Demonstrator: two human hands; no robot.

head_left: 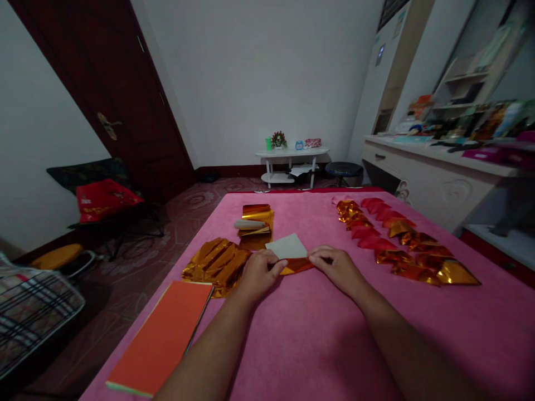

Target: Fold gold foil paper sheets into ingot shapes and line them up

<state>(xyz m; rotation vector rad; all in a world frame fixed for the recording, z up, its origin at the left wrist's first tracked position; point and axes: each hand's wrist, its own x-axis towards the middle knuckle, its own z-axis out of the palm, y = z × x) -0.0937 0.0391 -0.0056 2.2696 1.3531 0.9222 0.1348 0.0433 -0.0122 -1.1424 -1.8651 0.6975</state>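
Note:
Between my hands lies a sheet of foil paper (287,247), pale grey on its upper face. Its near edge is turned over and shows shiny gold-orange. My left hand (261,268) pinches the left end of this fold, thumb on top. At the right end, the thumb and fingers of my right hand (332,264) are closed on the fold's corner. Just left of my left hand sits a spread pile of crinkled gold foil pieces (215,262). Behind it are gold foil sheets (257,213) with a rolled, pale-backed piece (249,224) on them.
A stack of orange paper (165,331) lies at the front left of the pink-covered table (301,345). Rows of folded red and gold foil shapes (418,245) run along the right. Beyond stand a small white table (292,151), a dark stool (343,169) and a white dresser (430,167).

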